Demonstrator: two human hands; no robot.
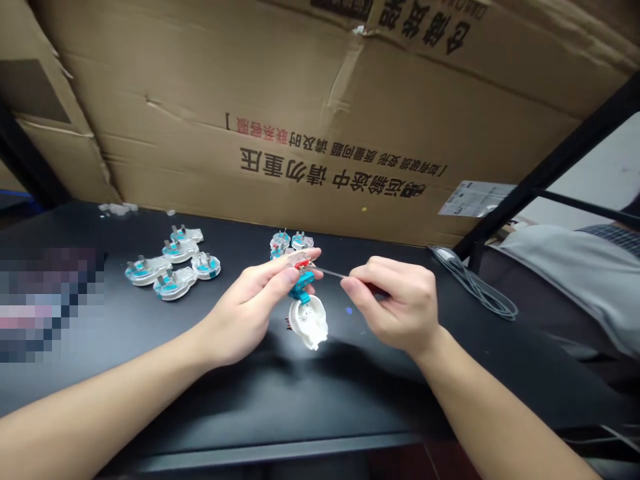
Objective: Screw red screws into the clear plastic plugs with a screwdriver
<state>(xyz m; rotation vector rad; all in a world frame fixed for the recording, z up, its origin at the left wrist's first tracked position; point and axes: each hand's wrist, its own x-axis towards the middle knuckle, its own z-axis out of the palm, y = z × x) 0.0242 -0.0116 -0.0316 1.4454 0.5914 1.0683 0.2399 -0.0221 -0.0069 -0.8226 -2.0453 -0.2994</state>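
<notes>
Above a black desk [225, 407], the left hand [253, 293] pinches a teal-and-red plug part [302, 284] between thumb and fingers, which cover some of it. The right hand [395, 300] is curled around a thin rod [330, 273]; the fist hides one end, and the other is hard to make out at the part. A hollow white shell [310, 325] hangs just below, its attachment unclear. To the left, clear casings [173, 285] contain teal pieces [139, 267]. More plugs [281, 240] sit partly hidden behind the left hand.
</notes>
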